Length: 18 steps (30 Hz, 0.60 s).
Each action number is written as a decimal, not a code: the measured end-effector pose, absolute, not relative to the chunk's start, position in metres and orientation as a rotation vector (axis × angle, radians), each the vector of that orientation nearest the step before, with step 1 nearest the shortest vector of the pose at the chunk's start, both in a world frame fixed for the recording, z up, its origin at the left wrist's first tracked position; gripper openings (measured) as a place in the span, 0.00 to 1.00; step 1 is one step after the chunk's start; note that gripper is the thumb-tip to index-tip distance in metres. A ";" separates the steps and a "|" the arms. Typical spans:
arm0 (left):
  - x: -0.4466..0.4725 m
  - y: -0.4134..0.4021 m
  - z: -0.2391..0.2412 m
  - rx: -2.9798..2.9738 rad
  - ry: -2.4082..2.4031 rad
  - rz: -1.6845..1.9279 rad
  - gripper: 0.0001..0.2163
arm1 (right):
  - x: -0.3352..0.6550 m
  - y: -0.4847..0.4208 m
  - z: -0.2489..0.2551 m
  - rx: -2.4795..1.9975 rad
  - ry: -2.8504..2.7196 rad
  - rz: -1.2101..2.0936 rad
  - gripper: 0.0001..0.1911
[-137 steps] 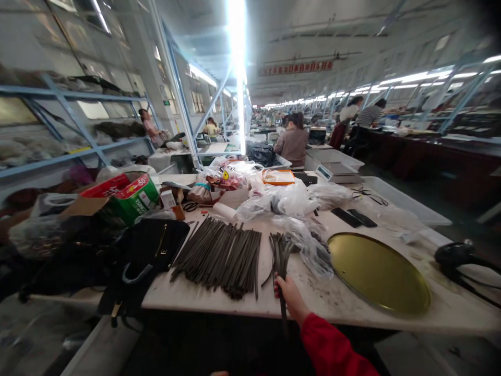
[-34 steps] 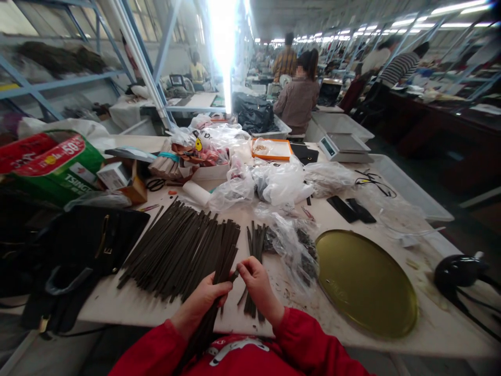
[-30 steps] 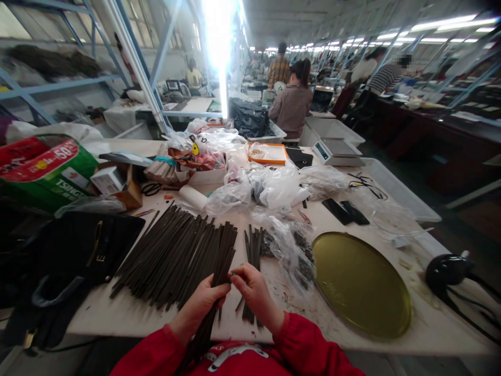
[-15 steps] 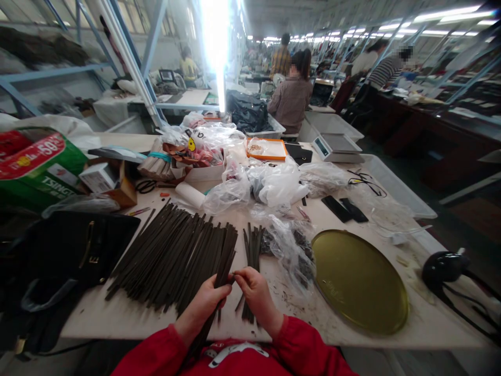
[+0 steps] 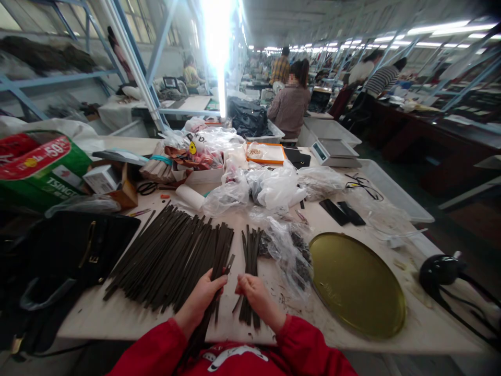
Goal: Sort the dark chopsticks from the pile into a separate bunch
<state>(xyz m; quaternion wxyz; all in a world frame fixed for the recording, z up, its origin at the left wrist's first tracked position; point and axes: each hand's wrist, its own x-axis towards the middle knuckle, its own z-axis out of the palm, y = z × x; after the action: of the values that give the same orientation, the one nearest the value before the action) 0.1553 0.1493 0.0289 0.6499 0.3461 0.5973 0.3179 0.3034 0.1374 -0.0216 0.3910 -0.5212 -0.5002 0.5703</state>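
My left hand (image 5: pixel 201 298) is closed around a bundle of long dark strips (image 5: pixel 209 305) that runs from my lap up over the table edge. My right hand (image 5: pixel 254 296) is closed in a loose pinch just right of the bundle's top end; what it pinches is too small to make out. A wide spread of the same dark strips (image 5: pixel 172 256) lies on the white table (image 5: pixel 117 324) in front of my left hand. A smaller pile of strips (image 5: pixel 249 261) lies under and beyond my right hand. Both sleeves are red.
A round brass tray (image 5: pixel 356 284) lies right of my hands, a clear bag with dark pieces (image 5: pixel 291 250) beside it. A black handbag (image 5: pixel 74 245) sits at left, a green carton (image 5: pixel 43 167) behind it. Plastic bags, a scale (image 5: pixel 332 153) and seated workers lie beyond.
Earlier only my right hand held strips at the table edge. Now both hands are at the bundle; over the last second my right hand has drawn slightly away from the bundle's tip.
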 end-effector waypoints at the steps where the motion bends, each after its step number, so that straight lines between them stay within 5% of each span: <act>1: 0.155 0.153 0.026 0.780 1.362 0.756 0.18 | 0.299 0.132 -0.024 -1.315 -1.370 1.492 0.20; 7: 0.169 0.179 0.001 0.876 1.403 1.012 0.17 | 0.264 0.122 -0.025 -1.336 -1.393 1.375 0.05; 18: 0.189 0.200 -0.023 0.910 1.457 1.098 0.14 | 0.273 0.154 -0.044 -1.384 -0.880 1.570 0.12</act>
<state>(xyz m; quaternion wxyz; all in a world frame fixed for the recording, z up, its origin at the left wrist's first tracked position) 0.1889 0.2001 -0.0225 0.5237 0.3802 0.6088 0.4588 0.2728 0.1538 -0.0444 0.4220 -0.5528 -0.3512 0.6269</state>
